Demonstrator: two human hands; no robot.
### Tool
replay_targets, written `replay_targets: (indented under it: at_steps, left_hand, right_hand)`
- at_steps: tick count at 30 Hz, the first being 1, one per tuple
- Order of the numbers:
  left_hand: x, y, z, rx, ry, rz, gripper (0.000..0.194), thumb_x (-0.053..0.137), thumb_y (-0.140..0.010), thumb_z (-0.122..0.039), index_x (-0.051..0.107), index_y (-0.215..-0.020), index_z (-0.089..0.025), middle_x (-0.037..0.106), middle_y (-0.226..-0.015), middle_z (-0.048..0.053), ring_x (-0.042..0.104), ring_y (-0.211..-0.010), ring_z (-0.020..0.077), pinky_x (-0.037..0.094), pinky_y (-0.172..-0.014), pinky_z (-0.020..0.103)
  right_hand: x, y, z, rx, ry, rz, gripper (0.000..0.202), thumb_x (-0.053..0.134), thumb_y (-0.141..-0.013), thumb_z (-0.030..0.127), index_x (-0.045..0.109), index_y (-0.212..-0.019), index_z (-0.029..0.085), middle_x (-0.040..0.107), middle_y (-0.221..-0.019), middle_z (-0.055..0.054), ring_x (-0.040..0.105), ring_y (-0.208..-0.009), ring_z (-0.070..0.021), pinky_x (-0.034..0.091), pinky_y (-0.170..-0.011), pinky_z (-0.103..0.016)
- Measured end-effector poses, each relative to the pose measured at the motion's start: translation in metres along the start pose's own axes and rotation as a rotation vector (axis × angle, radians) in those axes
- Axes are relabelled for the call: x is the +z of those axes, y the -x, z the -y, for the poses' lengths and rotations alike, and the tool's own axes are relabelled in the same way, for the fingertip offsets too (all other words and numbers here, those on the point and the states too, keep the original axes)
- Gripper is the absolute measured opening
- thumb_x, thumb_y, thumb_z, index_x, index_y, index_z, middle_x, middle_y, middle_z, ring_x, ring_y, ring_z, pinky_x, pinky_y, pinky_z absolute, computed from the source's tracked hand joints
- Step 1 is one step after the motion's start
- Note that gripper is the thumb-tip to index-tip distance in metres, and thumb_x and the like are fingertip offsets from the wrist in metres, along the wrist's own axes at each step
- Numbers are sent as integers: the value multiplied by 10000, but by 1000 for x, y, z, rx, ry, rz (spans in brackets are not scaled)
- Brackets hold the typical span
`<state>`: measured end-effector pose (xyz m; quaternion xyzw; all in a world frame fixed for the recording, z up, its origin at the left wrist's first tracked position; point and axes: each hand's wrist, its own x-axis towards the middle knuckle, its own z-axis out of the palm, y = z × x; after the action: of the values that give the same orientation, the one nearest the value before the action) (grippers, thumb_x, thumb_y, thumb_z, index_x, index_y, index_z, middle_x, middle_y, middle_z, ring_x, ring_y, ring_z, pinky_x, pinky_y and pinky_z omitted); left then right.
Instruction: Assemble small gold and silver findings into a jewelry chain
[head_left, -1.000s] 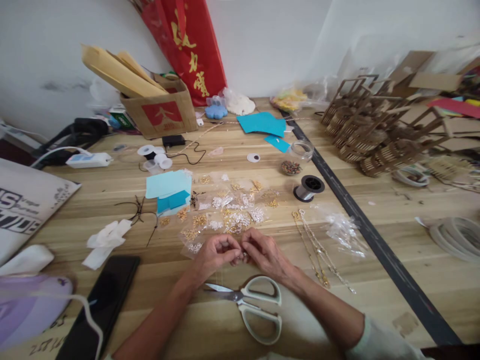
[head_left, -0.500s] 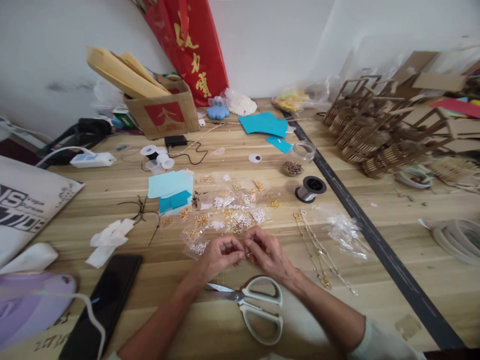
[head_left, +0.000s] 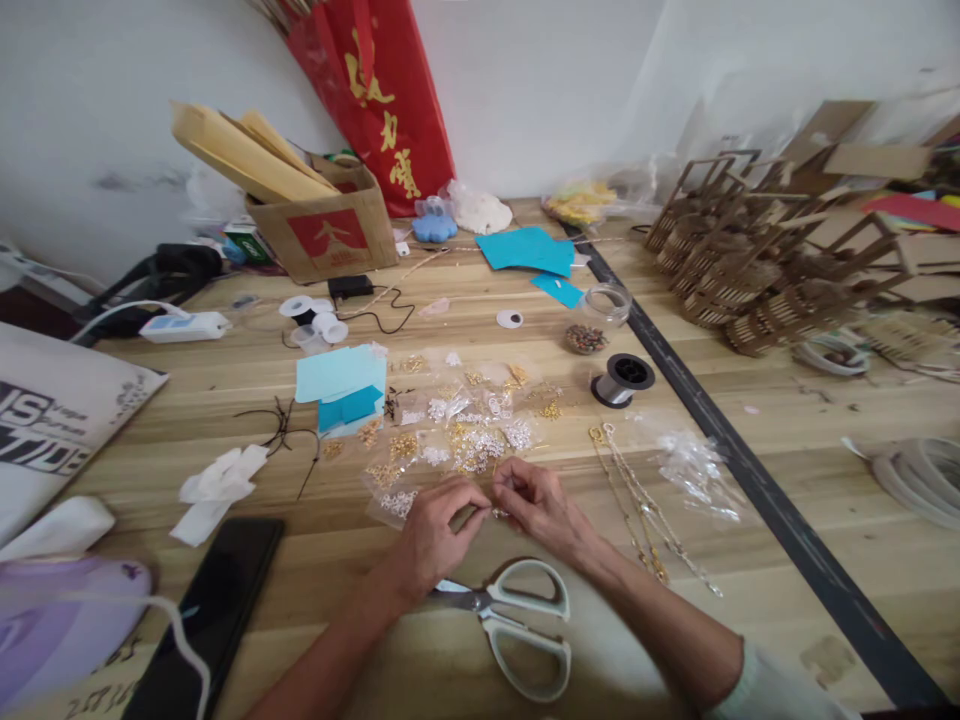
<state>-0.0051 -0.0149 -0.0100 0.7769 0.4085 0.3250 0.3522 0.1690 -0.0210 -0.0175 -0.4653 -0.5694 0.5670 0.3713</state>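
My left hand (head_left: pixel 442 530) and my right hand (head_left: pixel 534 503) almost meet at the fingertips, low in the middle of the view. Both are pinched closed on something small that I cannot make out. Just beyond them lie clear bags of gold and silver beads and findings (head_left: pixel 477 446). Open-bladed scissors (head_left: pixel 491 600) with pale handles rest nearer to me, the blade tips close to my left wrist. Gold and silver chains (head_left: pixel 637 490) are laid out right of my right hand, beside crumpled clear plastic bags (head_left: pixel 694 460).
A wire spool (head_left: pixel 624 380) and a bead jar (head_left: pixel 589 335) stand at right centre, near a dark strip (head_left: pixel 720 440). Left are light blue cards (head_left: pixel 337 374), white tissue (head_left: pixel 221 485) and a black phone (head_left: pixel 214 610). Wooden baskets (head_left: pixel 757 260) stand at the back right.
My left hand has turned, its back now showing more and its fingers straighter in the pinch. My right hand has barely moved. The scissors and chains appear slightly lower and further right.
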Motion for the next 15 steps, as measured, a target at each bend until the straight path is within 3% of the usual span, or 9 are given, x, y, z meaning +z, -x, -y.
replay_targets:
  at_steps: [5,10,15]
  left_hand:
    - [1,3,0,236,-111,-22,159,501,-860,-74,589,-776,-178,642,-752,63,598,-745,159,470,-710,260]
    - [2,6,-3,250,-71,-40,159,503,-859,-65,598,-816,-186,640,-872,86,630,-822,156,492,-740,241]
    - [1,3,-7,225,12,-76,156,540,-827,-45,594,-788,-186,678,-820,64,654,-787,153,501,-721,238]
  right_hand:
    - [-4,-2,3,72,-81,120,211,575,-832,340,505,-725,172,440,-546,70,395,-433,-53,303,-397,-163]
    - [-7,-3,4,147,-142,226,235,586,-830,376,543,-762,155,474,-521,73,417,-406,-48,345,-402,-162]
    - [-10,-4,0,145,-159,298,309,590,-838,440,545,-736,152,508,-542,57,449,-410,-53,369,-403,-171]
